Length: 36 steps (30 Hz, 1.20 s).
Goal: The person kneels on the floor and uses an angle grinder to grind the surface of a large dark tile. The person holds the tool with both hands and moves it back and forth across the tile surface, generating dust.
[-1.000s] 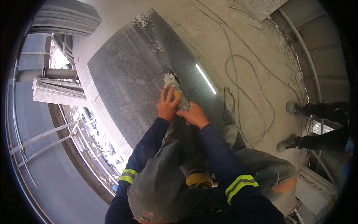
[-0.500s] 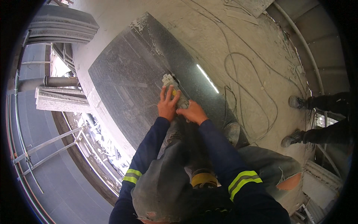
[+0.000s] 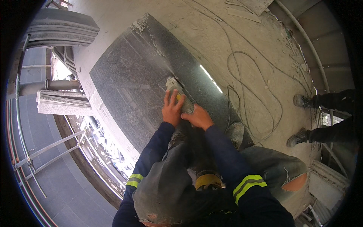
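A dusty angle grinder (image 3: 174,85) lies low against a large dark stone slab (image 3: 126,72), its disc edge on a line running along the slab. My left hand (image 3: 172,111) presses over the grinder's body from the left, fingers bent across it near a yellow patch. Around the rear of the body wraps my right hand (image 3: 199,117). Pale dust sprays from the disc toward the slab's far end. How the disc's lower edge meets the stone is hidden by the tool.
A black cable (image 3: 274,123) loops over the dusty floor at right. Another person's shoes (image 3: 298,138) stand beyond it. Stacked slabs (image 3: 62,28) are at far left, above scaffold pipes (image 3: 53,147) and a drop. My shoe (image 3: 236,135) rests by the slab's right edge.
The grinder and both hands have shifted slightly toward me and to the right along the line. The dust spray ahead of the disc shows more plainly now.
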### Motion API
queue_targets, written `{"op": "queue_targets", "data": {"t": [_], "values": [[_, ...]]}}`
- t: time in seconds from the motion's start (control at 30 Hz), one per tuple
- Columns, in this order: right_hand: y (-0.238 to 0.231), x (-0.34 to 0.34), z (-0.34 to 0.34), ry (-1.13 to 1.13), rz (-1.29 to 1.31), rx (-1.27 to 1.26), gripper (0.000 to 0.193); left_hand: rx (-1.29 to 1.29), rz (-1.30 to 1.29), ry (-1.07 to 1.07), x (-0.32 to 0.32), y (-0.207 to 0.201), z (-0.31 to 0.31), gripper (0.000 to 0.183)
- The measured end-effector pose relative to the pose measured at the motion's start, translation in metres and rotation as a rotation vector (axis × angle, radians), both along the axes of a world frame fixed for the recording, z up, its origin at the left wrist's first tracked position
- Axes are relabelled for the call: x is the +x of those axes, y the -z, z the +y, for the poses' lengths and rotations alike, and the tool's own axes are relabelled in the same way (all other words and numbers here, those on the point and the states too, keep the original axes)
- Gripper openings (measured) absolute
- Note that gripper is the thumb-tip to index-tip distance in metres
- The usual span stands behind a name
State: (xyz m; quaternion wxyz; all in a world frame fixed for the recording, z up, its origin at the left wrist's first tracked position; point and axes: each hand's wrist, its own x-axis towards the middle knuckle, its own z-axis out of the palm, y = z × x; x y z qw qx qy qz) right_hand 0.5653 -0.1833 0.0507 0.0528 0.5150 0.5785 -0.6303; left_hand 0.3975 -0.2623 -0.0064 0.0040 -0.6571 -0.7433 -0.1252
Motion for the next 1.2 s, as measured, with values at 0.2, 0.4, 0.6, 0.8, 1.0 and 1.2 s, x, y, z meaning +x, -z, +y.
{"op": "queue_targets", "data": {"t": [0.2, 0.4, 0.6, 0.8, 1.0, 1.2], "values": [[0.038, -0.012, 0.003, 0.027, -0.025, 0.013, 0.088, -0.001, -0.018, 0.013, -0.010, 0.000, 0.013, 0.064], [0.001, -0.004, 0.001, 0.052, 0.024, -0.102, 0.087, 0.010, 0.015, -0.005, -0.004, 0.003, 0.000, 0.063], [0.001, 0.009, -0.012, 0.070, -0.022, 0.008, 0.081, 0.002, 0.017, 0.007, 0.009, 0.000, -0.007, 0.063], [0.035, 0.001, -0.011, 0.075, 0.048, 0.189, 0.063, -0.008, -0.039, 0.006, 0.003, -0.001, 0.004, 0.065], [0.002, -0.010, 0.004, 0.060, -0.030, -0.092, 0.083, -0.007, -0.015, 0.015, -0.008, 0.001, 0.007, 0.066], [0.018, 0.007, -0.012, 0.065, -0.001, 0.047, 0.085, -0.012, 0.017, 0.003, 0.005, 0.001, -0.001, 0.062]]}}
